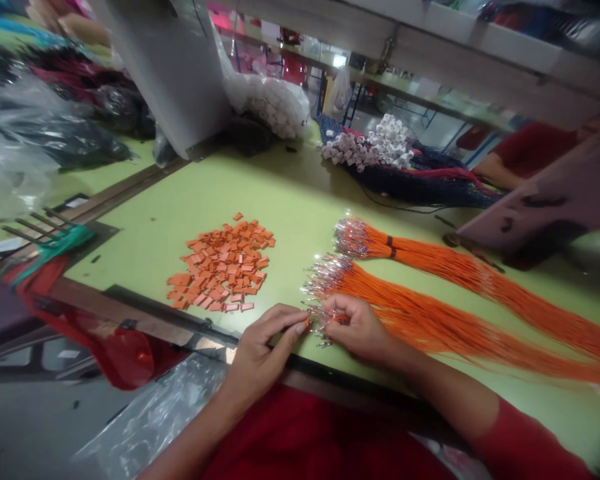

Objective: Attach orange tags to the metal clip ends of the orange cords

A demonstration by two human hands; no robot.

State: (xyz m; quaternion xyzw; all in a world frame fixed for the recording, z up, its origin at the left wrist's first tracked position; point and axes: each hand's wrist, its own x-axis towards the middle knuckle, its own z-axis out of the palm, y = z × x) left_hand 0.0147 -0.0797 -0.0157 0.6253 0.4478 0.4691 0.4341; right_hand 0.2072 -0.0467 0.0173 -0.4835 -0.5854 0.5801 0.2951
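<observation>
watching remote | left hand (pixel 263 347) pinches orange clip (pixel 306 325) at near table (pixel 290 193) edge | right hand (pixel 357 327) fingers closed on wire (pixel 326 319) ends | looks like mating step, I reckon it needs the terminal square to the clip | pile (pixel 220 267) just left

Upper centre of the frame, a clear bag of white pieces (pixel 275 103) sits on the green bench (pixel 280 193) beside a grey post (pixel 165 73). Just right of it, white connectors (pixel 375 147) are heaped on dark blue wires (pixel 420 183). Far left, a green-handled pronged tool (pixel 55 237). Upper right, a co-worker's arm (pixel 500 170) rests on the bench.
</observation>
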